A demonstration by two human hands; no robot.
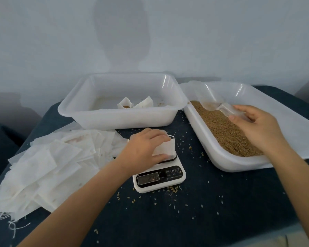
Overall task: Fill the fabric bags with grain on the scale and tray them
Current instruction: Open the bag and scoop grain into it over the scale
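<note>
Bag held on the scale, scoop at the grain

Fabric, thin and white, makes up the small bag [165,148] standing on the white digital scale [159,177]; the left hand [146,145] curls over it, fingers [161,136] and thumb clamped round its sides. The scale's display is too blurred to read. The right hand [255,125] pinches the handle of a clear plastic scoop [214,106], whose bowl lies over brown, granular grain [221,129] in a smooth translucent tub [221,161] cut off at the right edge. Behind the scale sits a second rectangular tray [114,116] holding two filled bags [132,104], partly hidden by its wall. Flat, crumpled empty bags [46,166] are heaped to the left. Loose kernels speckle the dark blue tabletop [203,211].
</note>
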